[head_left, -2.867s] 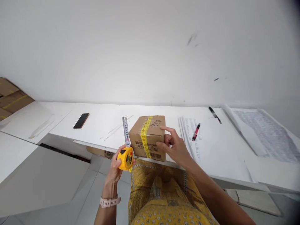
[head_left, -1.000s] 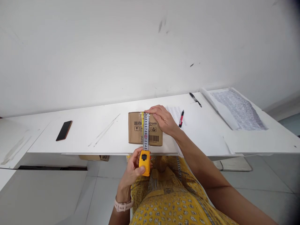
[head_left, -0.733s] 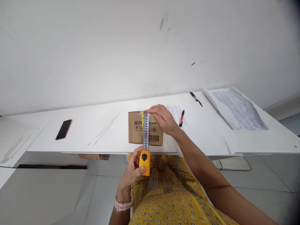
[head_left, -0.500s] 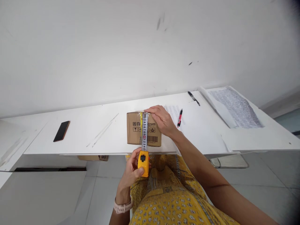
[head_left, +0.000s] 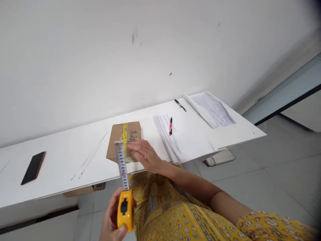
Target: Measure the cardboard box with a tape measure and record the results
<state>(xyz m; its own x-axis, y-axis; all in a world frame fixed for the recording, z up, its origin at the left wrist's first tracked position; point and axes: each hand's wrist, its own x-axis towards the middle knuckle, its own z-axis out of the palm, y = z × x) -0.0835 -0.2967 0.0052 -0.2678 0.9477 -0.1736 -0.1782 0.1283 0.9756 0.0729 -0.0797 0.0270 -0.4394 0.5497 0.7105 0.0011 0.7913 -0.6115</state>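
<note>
My left hand (head_left: 109, 217) grips a yellow tape measure (head_left: 128, 214) below the table's front edge, thumb on its lower end. Its pulled-out blade (head_left: 122, 169) points up and away, and the blade's end stands in front of a small brown cardboard box (head_left: 115, 135). The box lies on the white table with yellow tape and handwriting on its top. My right hand (head_left: 148, 156) is at the box's near right side, fingers stretched out towards the blade's end. Whether those fingers touch the box or the blade I cannot tell.
Right of the box, a red and black pen (head_left: 171, 126) lies on a stack of paper (head_left: 192, 137). Farther back are a black pen (head_left: 180, 105) and a densely written sheet (head_left: 213, 108). A phone (head_left: 33, 168) lies at the left. Behind the table rises a white wall (head_left: 75, 60).
The tape measure has come off the box's side and nearer to me, blade still out. The box now shows its taped, handwritten top instead of its printed face. My view has swung right.
</note>
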